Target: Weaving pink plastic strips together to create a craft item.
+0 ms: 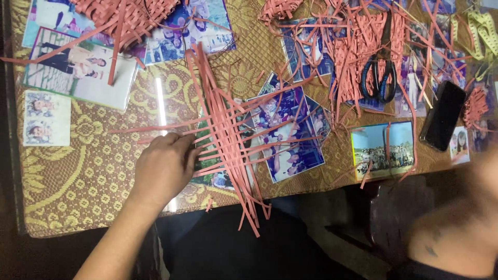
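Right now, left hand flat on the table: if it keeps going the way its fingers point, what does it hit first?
The left hand points right, its fingers already at the edge of the half-woven mat of pink strips. That mat comes first, with the photos under glass behind it. Whether the fingers already touch it is hard to tell.

Overhead light was bright on the table (78,197), leaving 1 white glare streak on its glass; the lower foreground stayed dark, the right edge blurred.
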